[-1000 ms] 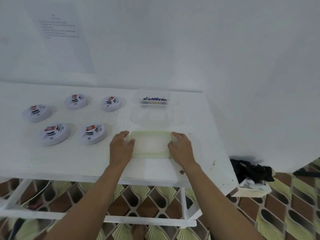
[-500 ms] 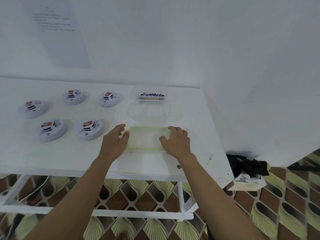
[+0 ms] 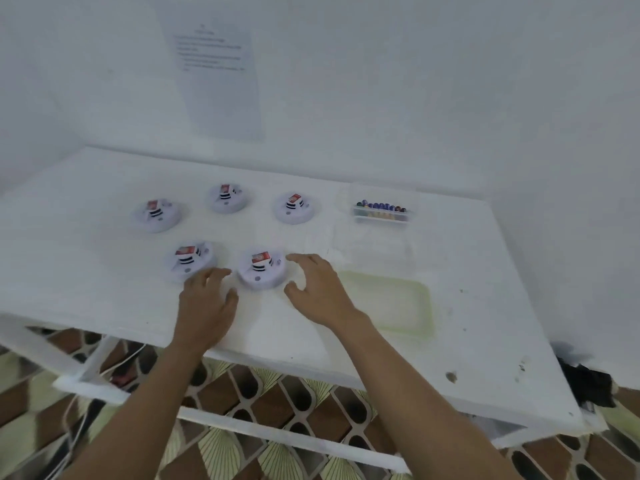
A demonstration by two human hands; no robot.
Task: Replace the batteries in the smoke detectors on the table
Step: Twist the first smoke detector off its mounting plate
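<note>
Flanks one smoke detector [image 3: 262, 274] on the white table [image 3: 86, 282] with both bare hands.

Holds the left hand [image 3: 207, 299] just left of that detector and a little nearer the table's front edge. Fingers spread and relaxed, gripping nothing. Thumb close by the detector's rim, contact impossible to tell.

Holds the right hand [image 3: 320, 292] just right of the detector, fingers [image 3: 304, 259] spread and lightly curved toward its side, thumb near its front rim. Also gripping nothing — touching or just apart, cannot tell.

On the detector's upturned top: a red-and-white block above black bars.

Just left of the detector, beyond the left fingertips: a second smoke detector [image 3: 189, 259] of the same kind. Behind the detector, in a row toward the wall: a far-left detector [image 3: 157, 214], a far-middle detector [image 3: 227, 198] and a far-right detector [image 3: 295, 207], all apart from one another.

Behind and well to the right of the detector: a clear box of batteries [image 3: 381, 211]. To the detector's right, past the right hand — a pale green lid [image 3: 394, 303] lying flat. High behind the detector, on the wall: a printed sheet [image 3: 221, 81], text too blurred to read.
</note>
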